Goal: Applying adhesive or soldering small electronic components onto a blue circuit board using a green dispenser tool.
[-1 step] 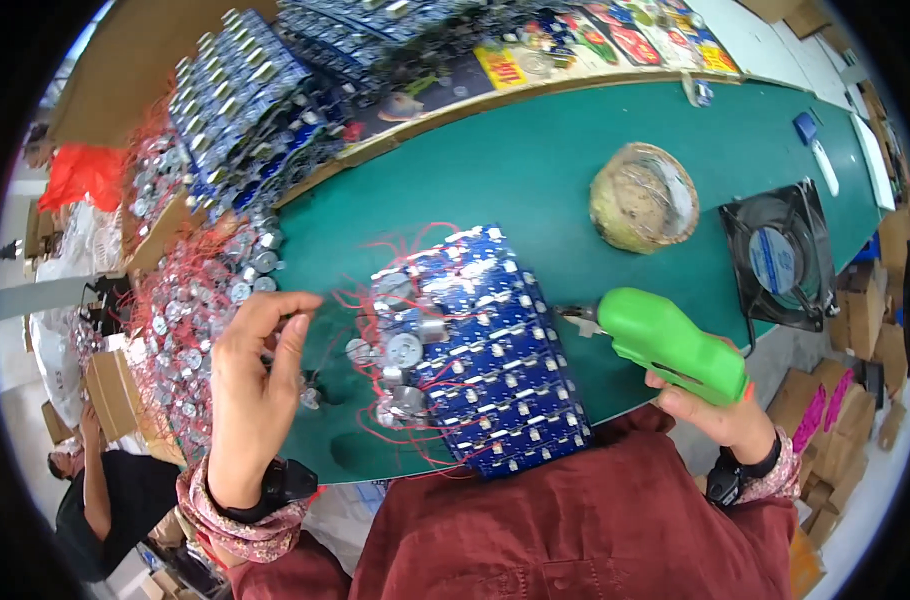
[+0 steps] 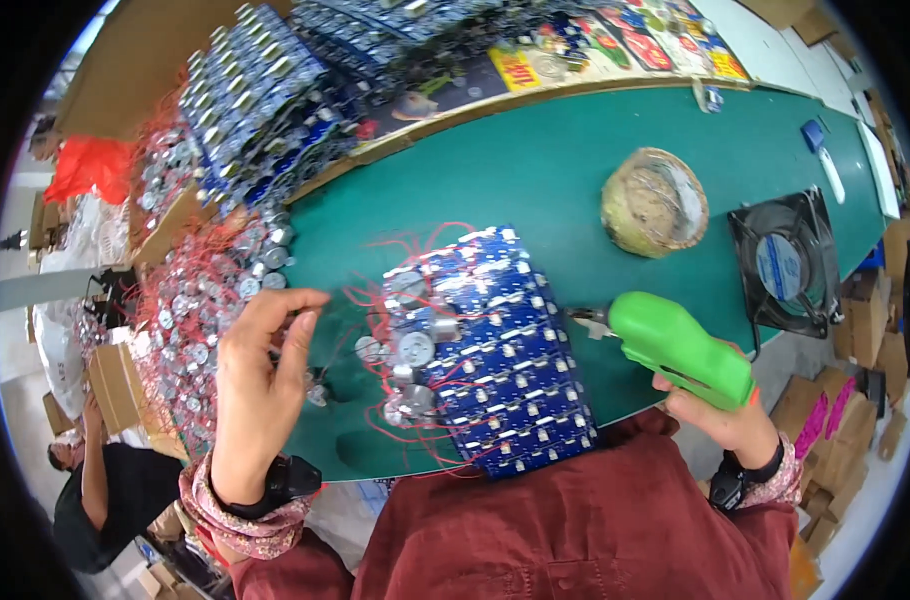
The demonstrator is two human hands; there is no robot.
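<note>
A panel of blue circuit boards (image 2: 510, 375) lies on the green table in front of me. Several small silver motors (image 2: 415, 350) with red wires rest along its left side. To the left of them hovers my left hand (image 2: 255, 390), its fingers curled and its thumb and index tips close together; what they hold, if anything, I cannot make out. A small metal part (image 2: 318, 390) shows beside its fingers, blurred. My right hand (image 2: 723, 422) is wrapped round a green soldering gun (image 2: 675, 345), whose metal tip points left toward the panel's right edge, apart from it.
A big heap of wired motors (image 2: 190, 340) covers the left side. Stacked blue boards (image 2: 265, 100) stand at the far left. A round tub (image 2: 655, 203) and a black fan (image 2: 787, 260) sit to the right. Another person (image 2: 120, 495) is at the lower left; cartons (image 2: 840, 430) lie on the right.
The whole view has shifted slightly, so the table's things appear a little further right and lower. Both hands keep nearly the same pose.
</note>
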